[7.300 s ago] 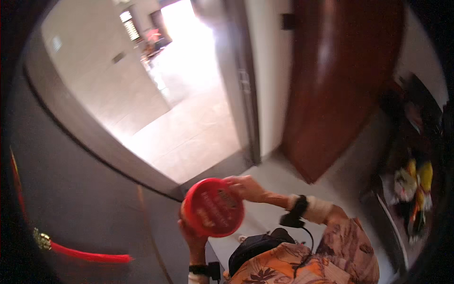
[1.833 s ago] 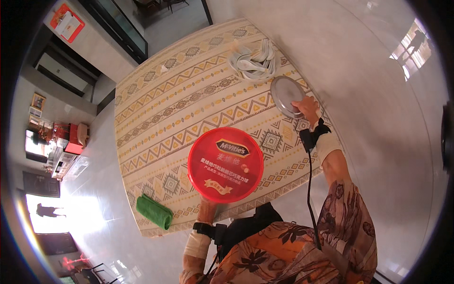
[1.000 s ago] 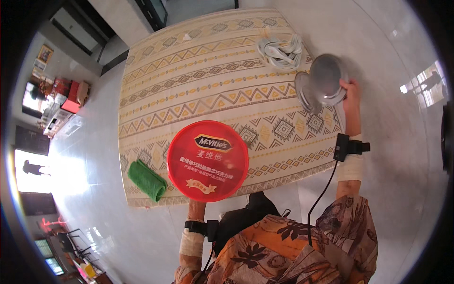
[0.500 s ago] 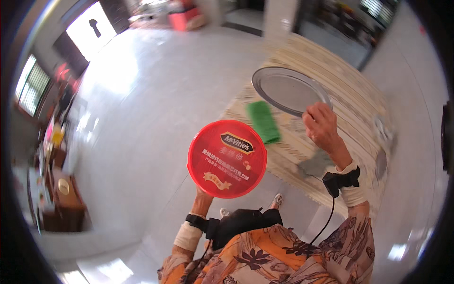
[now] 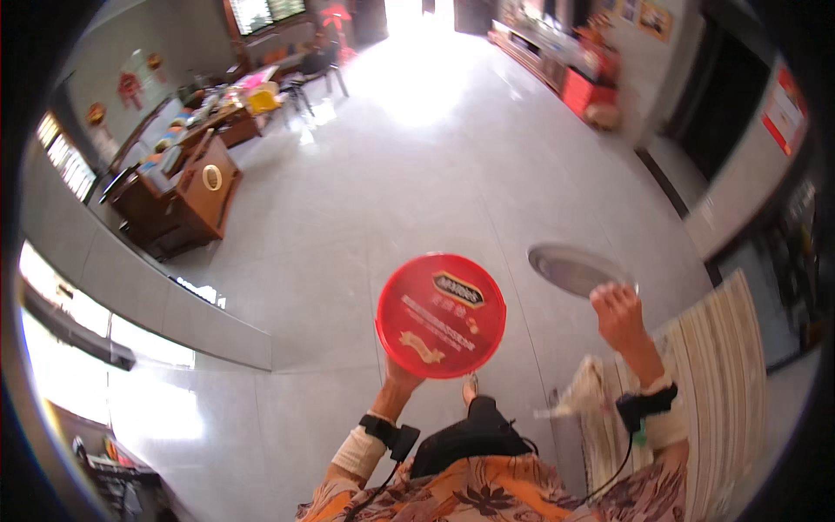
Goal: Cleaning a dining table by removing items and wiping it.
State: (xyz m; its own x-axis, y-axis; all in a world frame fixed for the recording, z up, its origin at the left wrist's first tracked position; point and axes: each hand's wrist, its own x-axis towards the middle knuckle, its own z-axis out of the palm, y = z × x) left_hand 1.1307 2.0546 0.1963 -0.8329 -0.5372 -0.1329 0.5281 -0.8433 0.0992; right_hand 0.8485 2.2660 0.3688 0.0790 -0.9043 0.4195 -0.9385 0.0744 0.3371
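Note:
My left hand [image 5: 402, 379] holds a round red tin [image 5: 441, 315] up in front of me, lid side facing the camera; the hand is mostly hidden behind it. My right hand [image 5: 617, 315] grips the near rim of a round metal plate [image 5: 575, 268], held out flat above the floor. Both wrists wear black straps with a cable. A white cloth [image 5: 581, 393] lies on the patterned table [image 5: 731, 391] just below my right forearm.
Grey tiled floor [image 5: 417, 165] spreads ahead. A brown wooden cabinet [image 5: 187, 196] stands at the left with cluttered tables behind it. A red piece of furniture [image 5: 584, 85] is at the far right wall. A long pale ledge [image 5: 148, 296] runs along the left.
The view has swung from the patterned table to the open floor. The tin stays raised in my left hand; my right hand picked the metal plate up off the table and now holds it out.

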